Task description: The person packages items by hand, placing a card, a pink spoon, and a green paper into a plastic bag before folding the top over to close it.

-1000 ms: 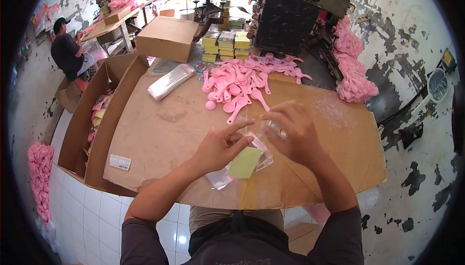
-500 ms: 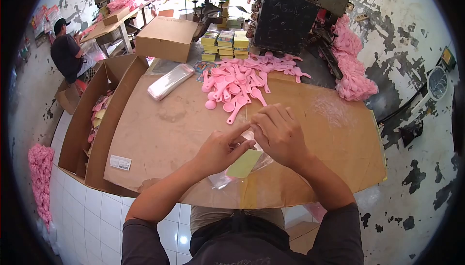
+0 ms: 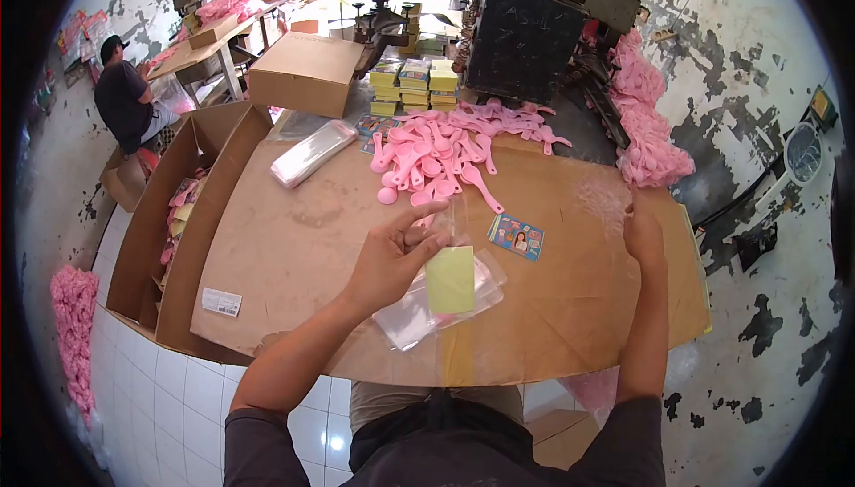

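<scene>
My left hand pinches the top of a clear plastic bag, with a pale green card showing in it. Under the card, more clear bags lie on the cardboard. My right hand is out to the right over the cardboard, its fingers bent together; whatever it may hold is too small to make out. A small stack of blue picture cards lies between my hands. Beyond them is a pile of pink plastic spoons.
Cardboard covers the table. A wrapped bundle of clear bags lies back left, near a closed box. Card stacks and a black machine stand behind. A person sits far left.
My right hand has moved away from my left, out to the right. The blue card stack and more of the clear bags are now uncovered. The green card stands straighter beside my left hand.
</scene>
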A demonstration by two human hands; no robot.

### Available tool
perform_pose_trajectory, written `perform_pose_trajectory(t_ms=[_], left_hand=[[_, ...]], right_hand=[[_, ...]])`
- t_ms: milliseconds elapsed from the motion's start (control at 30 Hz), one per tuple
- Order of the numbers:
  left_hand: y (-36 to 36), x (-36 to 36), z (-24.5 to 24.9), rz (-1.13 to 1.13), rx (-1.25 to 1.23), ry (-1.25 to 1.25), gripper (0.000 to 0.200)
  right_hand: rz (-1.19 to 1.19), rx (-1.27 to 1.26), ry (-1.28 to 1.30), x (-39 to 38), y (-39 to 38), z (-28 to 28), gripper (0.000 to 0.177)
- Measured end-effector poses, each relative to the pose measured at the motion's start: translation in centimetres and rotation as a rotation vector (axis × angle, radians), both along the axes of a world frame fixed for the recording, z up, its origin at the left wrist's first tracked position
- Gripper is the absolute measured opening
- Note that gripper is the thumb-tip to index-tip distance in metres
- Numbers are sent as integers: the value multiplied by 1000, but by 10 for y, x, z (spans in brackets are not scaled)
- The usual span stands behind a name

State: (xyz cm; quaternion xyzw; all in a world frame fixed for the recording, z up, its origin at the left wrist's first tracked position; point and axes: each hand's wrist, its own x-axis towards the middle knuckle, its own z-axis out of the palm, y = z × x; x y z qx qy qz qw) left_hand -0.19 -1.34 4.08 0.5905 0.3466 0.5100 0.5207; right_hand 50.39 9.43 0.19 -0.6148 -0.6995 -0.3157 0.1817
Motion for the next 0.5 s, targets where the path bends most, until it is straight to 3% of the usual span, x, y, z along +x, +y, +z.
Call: perform_pose_trajectory(t_ms=[133, 200, 267, 333, 500], left_hand=[[5, 2, -9, 9, -4, -8, 41], [6, 3, -13, 29, -25, -14, 40], [7, 5, -15, 55, -1, -13, 40], [8, 6, -20, 77, 22, -15, 40], [9, 3, -20, 86, 12, -38, 40]], right_hand=[[213, -344, 580, -106, -41, 65, 38], [447, -696, 880, -158, -55, 74, 36], [870, -829, 865, -205, -65, 68, 38], [1050, -1002, 1036, -248, -80, 63, 44], [1113, -1198, 1308, -278, -59, 43, 42]])
